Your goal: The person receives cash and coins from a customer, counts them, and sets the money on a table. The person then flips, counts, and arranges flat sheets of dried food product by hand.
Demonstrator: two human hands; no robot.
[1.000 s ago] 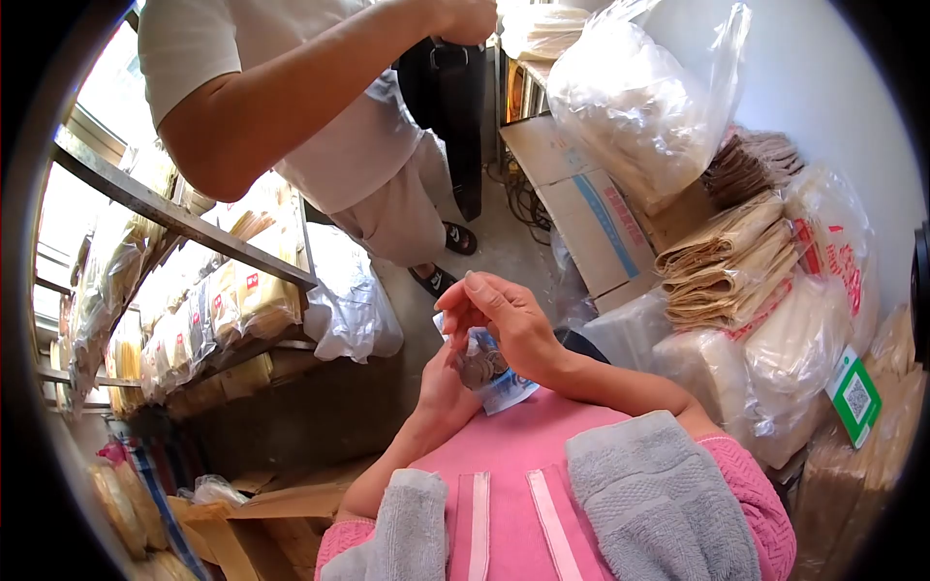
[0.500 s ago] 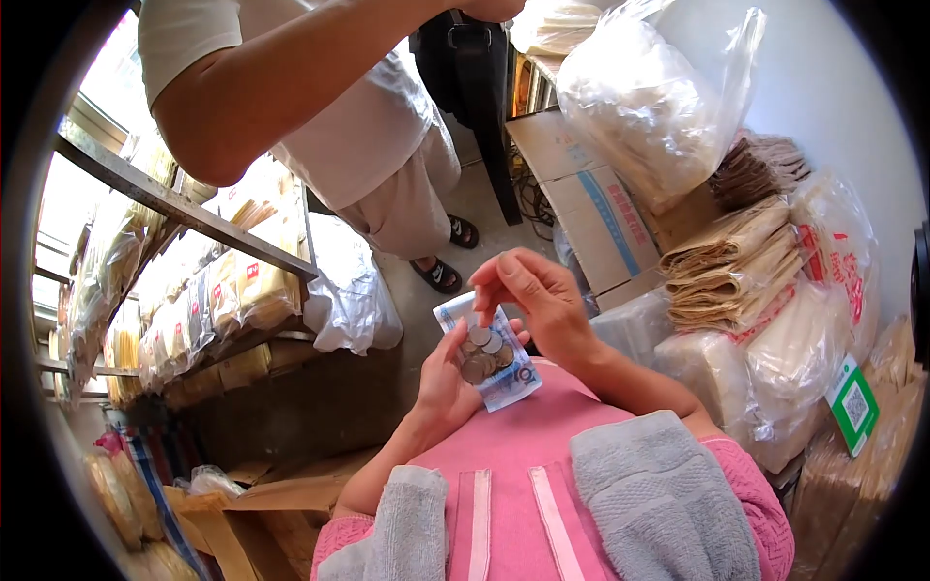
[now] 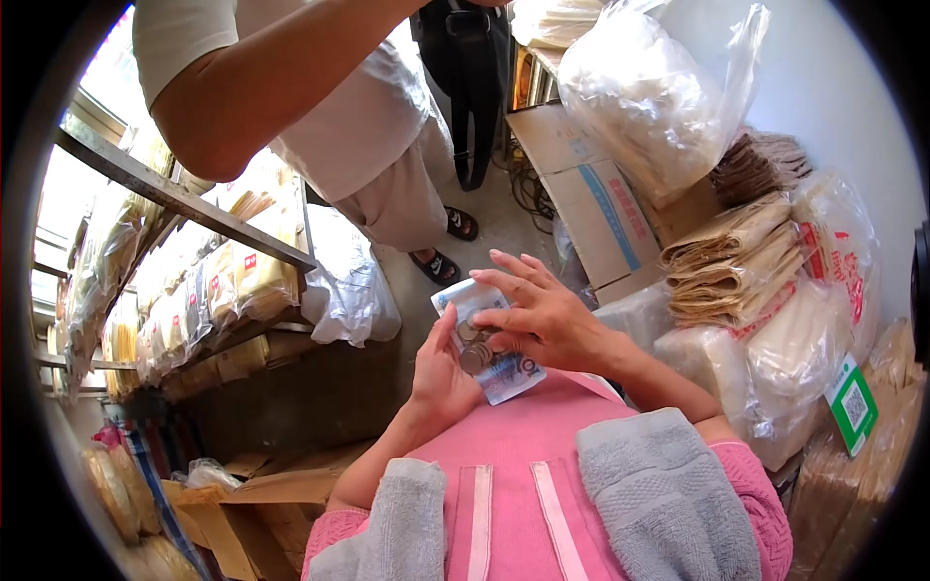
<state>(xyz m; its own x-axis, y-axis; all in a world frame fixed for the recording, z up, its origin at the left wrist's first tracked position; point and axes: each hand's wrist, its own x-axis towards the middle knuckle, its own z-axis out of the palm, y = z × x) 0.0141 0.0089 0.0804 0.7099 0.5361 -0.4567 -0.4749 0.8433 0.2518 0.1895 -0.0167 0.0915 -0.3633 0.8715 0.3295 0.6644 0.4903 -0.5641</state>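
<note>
My left hand [image 3: 444,373] supports a blue banknote [image 3: 516,383] from beneath, its thumb along the note's left edge. Several silver coins [image 3: 475,357] lie on top of the note, partly overlapping. Over them reaches my right hand [image 3: 550,320], palm down with the fingers spread. Its thumb and a fingertip come down at the coins; whether a coin is between them cannot be made out. Part of the note and some coins are hidden under those fingers. Both hands are just in front of my pink apron [image 3: 523,436].
A person in a white shirt [image 3: 358,136] stands ahead, a black bag [image 3: 470,77] nearby. Bagged goods [image 3: 262,286] line the left rack. On the right are a cardboard box [image 3: 601,208], a plastic bag [image 3: 644,107], stacked brown paper bags [image 3: 727,261] and a green QR card [image 3: 852,405].
My right hand has dropped from above the note onto the coins, its fingers opening from a bunched shape to a spread one. The left hand still holds the note.
</note>
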